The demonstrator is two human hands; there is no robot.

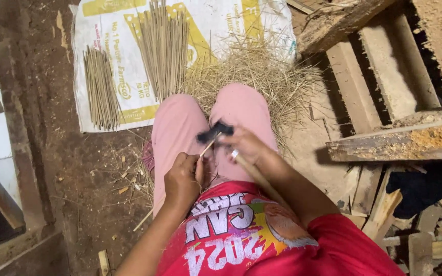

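Gripping a thin bamboo stick point(206, 148), the left hand point(182, 180) is clenched tight around it. The right hand point(245, 145) clamps a dark-bladed knife point(215, 131) touching the stick over pink-trousered knees point(208, 115).

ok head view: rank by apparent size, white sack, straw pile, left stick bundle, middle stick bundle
1. white sack, largest, though partly covered.
2. straw pile.
3. middle stick bundle, cut off at the top edge.
4. left stick bundle.
The bundles look close; the cropping makes their order unsure.

Thin wooden stick point(206, 148), dark matt blade point(214, 131)
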